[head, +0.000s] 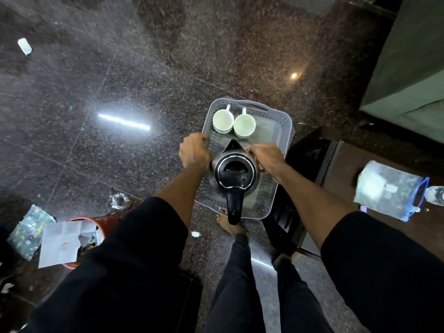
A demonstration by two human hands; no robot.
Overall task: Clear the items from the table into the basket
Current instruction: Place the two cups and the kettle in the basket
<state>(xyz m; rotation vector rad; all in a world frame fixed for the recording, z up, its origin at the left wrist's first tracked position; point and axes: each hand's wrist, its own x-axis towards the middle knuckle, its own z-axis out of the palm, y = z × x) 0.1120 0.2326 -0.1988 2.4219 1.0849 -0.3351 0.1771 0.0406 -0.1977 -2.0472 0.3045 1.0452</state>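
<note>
A grey perforated basket (283, 131) is in front of me above the dark floor. Two white cups (223, 121) (244, 126) stand side by side at its far end. A steel electric kettle (234, 173) with a black lid and handle sits in its near half, handle pointing toward me. My left hand (193, 151) is closed over the basket's left rim, beside the kettle. My right hand (266, 157) reaches in from the right, fingers curled against the kettle's right side near the spout.
A black table (310, 159) stands just right of the basket. A clear zip pouch (389, 191) lies further right. At lower left, a brown bin (105, 223) holds paper. My bare foot (230, 227) shows under the basket's near edge.
</note>
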